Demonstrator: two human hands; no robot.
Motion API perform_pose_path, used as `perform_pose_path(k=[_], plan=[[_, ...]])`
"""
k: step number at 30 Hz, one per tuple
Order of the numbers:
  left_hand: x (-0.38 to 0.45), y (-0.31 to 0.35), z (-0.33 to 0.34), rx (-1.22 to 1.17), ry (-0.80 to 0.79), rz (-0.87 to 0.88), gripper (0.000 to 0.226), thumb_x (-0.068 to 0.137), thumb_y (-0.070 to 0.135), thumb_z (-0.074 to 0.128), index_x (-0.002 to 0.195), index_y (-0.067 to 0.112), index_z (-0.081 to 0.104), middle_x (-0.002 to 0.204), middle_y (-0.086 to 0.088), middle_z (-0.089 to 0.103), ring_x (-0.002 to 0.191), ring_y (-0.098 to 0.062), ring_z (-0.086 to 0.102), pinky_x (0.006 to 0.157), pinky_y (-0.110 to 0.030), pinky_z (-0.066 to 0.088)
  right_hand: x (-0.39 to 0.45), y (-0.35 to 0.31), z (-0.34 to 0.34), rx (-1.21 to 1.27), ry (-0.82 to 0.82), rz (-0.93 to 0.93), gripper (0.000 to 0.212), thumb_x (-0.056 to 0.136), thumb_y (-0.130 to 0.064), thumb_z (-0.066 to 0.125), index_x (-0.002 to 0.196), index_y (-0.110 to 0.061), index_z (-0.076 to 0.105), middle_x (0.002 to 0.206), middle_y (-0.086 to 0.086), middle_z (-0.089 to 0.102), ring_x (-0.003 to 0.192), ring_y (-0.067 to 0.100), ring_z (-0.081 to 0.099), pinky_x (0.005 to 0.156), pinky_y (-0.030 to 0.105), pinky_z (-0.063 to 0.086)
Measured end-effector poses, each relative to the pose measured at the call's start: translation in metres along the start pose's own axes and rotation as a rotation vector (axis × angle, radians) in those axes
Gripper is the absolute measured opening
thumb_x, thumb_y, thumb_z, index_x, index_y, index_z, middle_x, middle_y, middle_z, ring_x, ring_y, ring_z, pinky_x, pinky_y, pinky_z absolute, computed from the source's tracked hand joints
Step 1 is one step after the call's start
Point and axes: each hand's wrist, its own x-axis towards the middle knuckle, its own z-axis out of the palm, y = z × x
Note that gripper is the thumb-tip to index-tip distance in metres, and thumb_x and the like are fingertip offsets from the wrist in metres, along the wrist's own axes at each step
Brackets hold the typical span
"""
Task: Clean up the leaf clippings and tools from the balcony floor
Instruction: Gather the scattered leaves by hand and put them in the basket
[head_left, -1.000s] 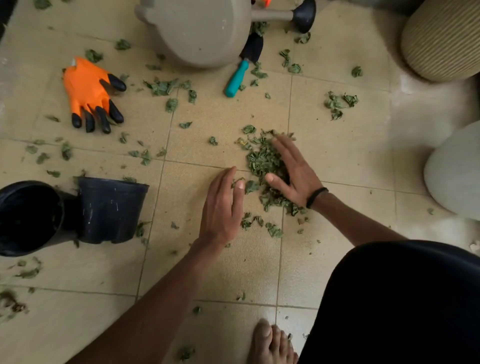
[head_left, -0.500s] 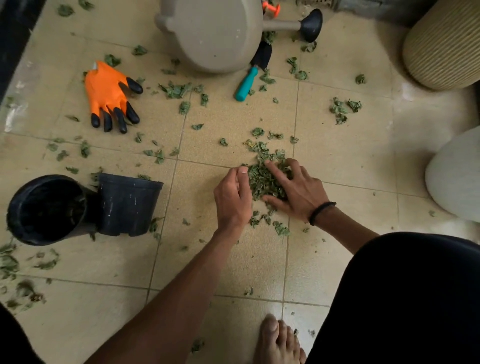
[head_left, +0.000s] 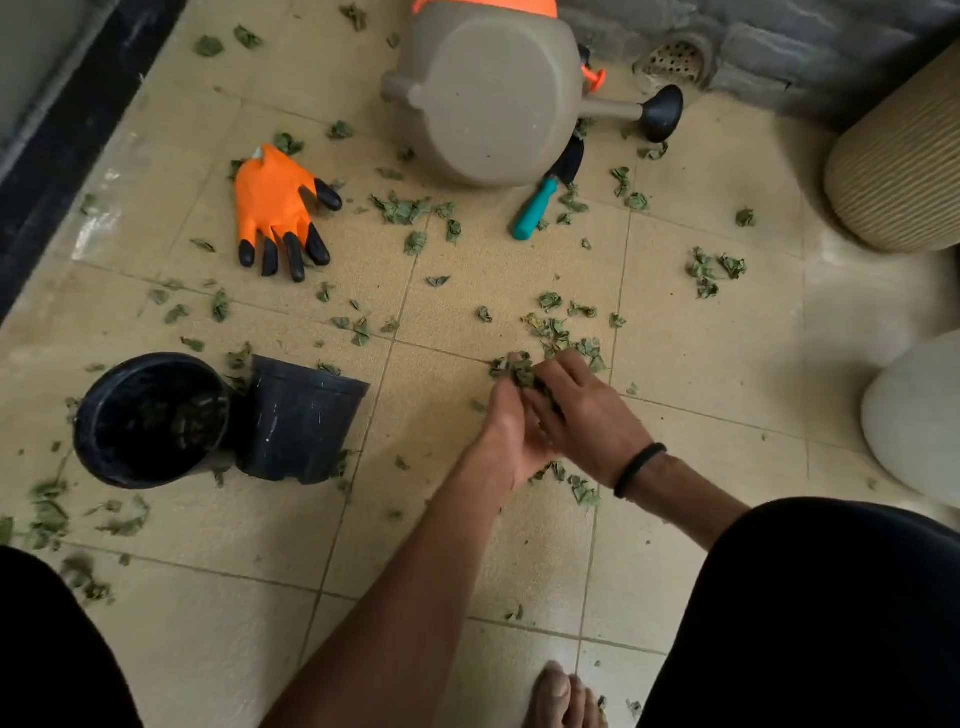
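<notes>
My left hand (head_left: 506, 436) and my right hand (head_left: 584, 415) are pressed together over a bunch of green leaf clippings (head_left: 514, 370), which poke out between the fingertips just above the tile floor. Loose clippings (head_left: 558, 327) lie beyond the hands and more are scattered across the tiles. A black pot (head_left: 150, 418) lies on its side at the left, mouth toward me, with leaves inside. A second black pot (head_left: 301, 418) lies against it. An orange glove with black claw tips (head_left: 275, 208) lies further back. A teal-handled trowel (head_left: 543, 200) lies partly under a tipped beige watering can (head_left: 483, 98).
A ribbed beige planter (head_left: 898, 166) stands at the far right, a white rounded pot (head_left: 914, 421) below it. A floor drain (head_left: 675, 57) sits by the back wall. A dark sill (head_left: 67, 119) runs along the left. My bare foot (head_left: 563, 699) is at the bottom.
Both hands swept inward and closed together around the leaf pile, gathering it into a bunch. The view shifted so the pots, glove and can sit lower in the frame.
</notes>
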Motion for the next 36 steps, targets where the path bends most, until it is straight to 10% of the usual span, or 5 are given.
perform_pose_path(k=[7,17,21,29,36], plan=[[-0.003,0.010,-0.026,-0.098,-0.105,-0.100,0.051,0.101,0.044,0.043,0.120,0.007,0.072,0.114,-0.012,0.075,0.107,-0.026,0.071,0.092,-0.035,0.058,-0.009,-0.016,0.012,-0.365,0.085,0.000,0.047,0.103,-0.049,0.026,0.104,-0.022,0.064,0.115,0.000,0.060,0.107,0.026,0.048,0.090,0.049,0.037],[0.008,0.027,-0.052,-0.256,-0.158,0.094,0.021,0.097,0.025,0.056,0.104,0.008,0.066,0.101,-0.016,0.067,0.093,-0.031,0.065,0.093,-0.051,0.055,0.061,0.025,-0.008,0.384,0.437,0.219,0.023,0.100,-0.039,0.052,0.107,-0.021,0.064,0.117,0.003,0.061,0.104,0.017,0.059,0.087,0.048,0.056],[-0.002,0.034,-0.070,-0.298,-0.212,0.108,0.017,0.098,0.024,0.054,0.102,0.009,0.060,0.093,-0.013,0.064,0.088,-0.030,0.063,0.094,-0.048,0.054,0.097,0.073,0.009,0.223,0.119,0.355,0.072,0.096,-0.069,0.033,0.147,-0.019,0.046,0.156,0.012,0.041,0.141,0.029,0.040,0.110,0.059,0.039],[-0.007,0.048,-0.097,-0.389,-0.180,0.173,0.020,0.098,0.021,0.056,0.114,0.009,0.057,0.098,-0.011,0.064,0.093,-0.027,0.064,0.099,-0.045,0.052,0.042,0.044,0.063,-0.326,-0.159,-0.201,0.098,0.085,-0.086,0.023,0.160,-0.024,0.023,0.167,0.011,0.018,0.153,0.032,0.018,0.121,0.060,0.019],[-0.004,0.047,-0.087,-0.381,-0.212,0.175,0.020,0.099,0.025,0.055,0.113,0.010,0.058,0.099,-0.011,0.065,0.096,-0.028,0.065,0.099,-0.047,0.053,0.045,0.048,0.079,-0.412,0.072,-0.271,0.045,0.107,-0.050,0.031,0.119,-0.015,0.057,0.114,0.013,0.055,0.092,0.025,0.058,0.063,0.041,0.057]])
